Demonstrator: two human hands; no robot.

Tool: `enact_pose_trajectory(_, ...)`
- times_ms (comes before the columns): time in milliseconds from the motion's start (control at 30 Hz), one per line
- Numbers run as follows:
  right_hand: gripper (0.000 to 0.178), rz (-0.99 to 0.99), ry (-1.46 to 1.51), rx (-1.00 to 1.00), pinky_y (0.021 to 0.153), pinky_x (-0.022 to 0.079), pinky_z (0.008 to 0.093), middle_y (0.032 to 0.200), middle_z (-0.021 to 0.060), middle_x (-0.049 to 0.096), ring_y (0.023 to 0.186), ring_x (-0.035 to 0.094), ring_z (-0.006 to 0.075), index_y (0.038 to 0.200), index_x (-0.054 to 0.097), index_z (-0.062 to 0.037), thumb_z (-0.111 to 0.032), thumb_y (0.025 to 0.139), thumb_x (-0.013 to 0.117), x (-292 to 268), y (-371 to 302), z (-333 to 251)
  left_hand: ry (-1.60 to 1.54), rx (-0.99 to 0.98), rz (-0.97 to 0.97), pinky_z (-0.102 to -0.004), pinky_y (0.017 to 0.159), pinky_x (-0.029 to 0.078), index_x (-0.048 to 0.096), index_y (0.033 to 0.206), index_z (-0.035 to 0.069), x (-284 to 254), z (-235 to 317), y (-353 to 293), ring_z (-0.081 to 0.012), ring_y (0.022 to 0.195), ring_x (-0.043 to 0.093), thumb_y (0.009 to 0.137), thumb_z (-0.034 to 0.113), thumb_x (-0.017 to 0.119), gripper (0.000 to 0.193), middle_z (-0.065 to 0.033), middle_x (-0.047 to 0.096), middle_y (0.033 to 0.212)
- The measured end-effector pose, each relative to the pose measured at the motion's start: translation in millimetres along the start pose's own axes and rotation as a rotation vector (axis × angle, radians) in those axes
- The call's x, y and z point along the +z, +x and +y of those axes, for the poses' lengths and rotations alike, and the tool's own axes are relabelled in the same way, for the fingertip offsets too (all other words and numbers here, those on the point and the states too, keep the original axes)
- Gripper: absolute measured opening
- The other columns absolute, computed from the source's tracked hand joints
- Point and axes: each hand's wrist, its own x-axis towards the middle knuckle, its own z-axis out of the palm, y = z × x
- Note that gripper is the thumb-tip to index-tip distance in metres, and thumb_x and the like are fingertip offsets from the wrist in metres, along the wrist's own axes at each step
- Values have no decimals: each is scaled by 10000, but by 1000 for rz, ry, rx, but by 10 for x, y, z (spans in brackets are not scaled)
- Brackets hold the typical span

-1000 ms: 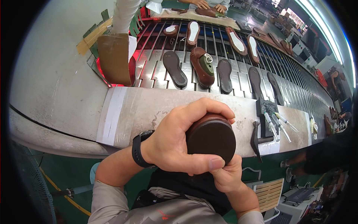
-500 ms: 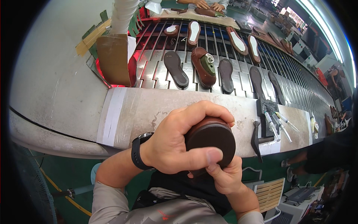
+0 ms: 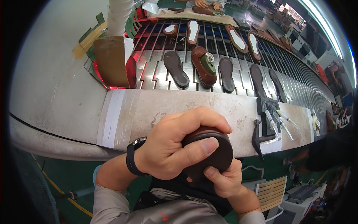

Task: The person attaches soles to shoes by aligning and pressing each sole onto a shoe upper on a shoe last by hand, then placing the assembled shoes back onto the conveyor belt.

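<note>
Left hand (image 3: 175,145) and right hand (image 3: 223,181) grip brown shoe (image 3: 212,149), just off bench edge (image 3: 149,112).

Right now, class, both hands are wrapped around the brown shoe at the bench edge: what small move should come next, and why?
Probably turn the brown shoe over in place. The left hand covers its top, thumb pressed on the rounded end, and the right hand cups it from below, so little of it shows. It is held clear of the bench, so there is room to turn it.
</note>
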Motion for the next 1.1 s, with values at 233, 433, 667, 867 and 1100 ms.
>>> enact_pose_trajectory(233, 283, -184, -230, -25, 826, 644, 379, 1016, 180, 797, 938, 788, 250, 1231, 710, 88, -157, 1107, 643, -101, -25, -39, -3, -102, 135, -447, 946, 631, 670, 1148, -68, 119, 274, 17, -339, 1026, 788, 1038, 96, 657, 198, -287, 754, 1202)
enact_pose_trajectory(433, 231, -51, -98, 62, 788, 592, 310, 986, 110, 785, 872, 724, 156, 1144, 722, 51, -165, 1060, 722, -317, 299, 49, -26, -184, 235, -324, 946, 609, 700, 1279, -73, -215, -146, 443, -194, 1047, 772, 1158, 363, 538, 480, -188, 792, 1173)
enact_pose_trajectory(667, 349, -123, 69, 64, 782, 686, 413, 1001, 200, 802, 852, 806, 265, 1219, 694, 69, -179, 1001, 807, -817, 459, 118, -458, -4, -66, -382, 1173, 467, 342, 1646, -38, -192, -847, 122, -209, 1337, 620, 1008, 209, 744, 794, -139, 615, 1472)
enact_pose_trajectory(867, 346, -83, 136, 1, 793, 711, 439, 1022, 219, 799, 877, 820, 295, 1255, 684, 76, -155, 1017, 783, -845, 415, 206, -339, -45, 34, -378, 1139, 499, 325, 1633, -39, 32, -839, 178, -191, 1306, 615, 925, 38, 810, 862, -132, 615, 1454)
enact_pose_trajectory(1100, 301, -30, 98, -31, 794, 712, 444, 1055, 229, 790, 873, 816, 307, 1254, 677, 80, -113, 1033, 745, -772, 417, 214, -308, -19, -22, -365, 1167, 450, 265, 1672, -39, -50, -849, 126, -193, 1359, 561, 902, 148, 859, 990, -129, 558, 1528)
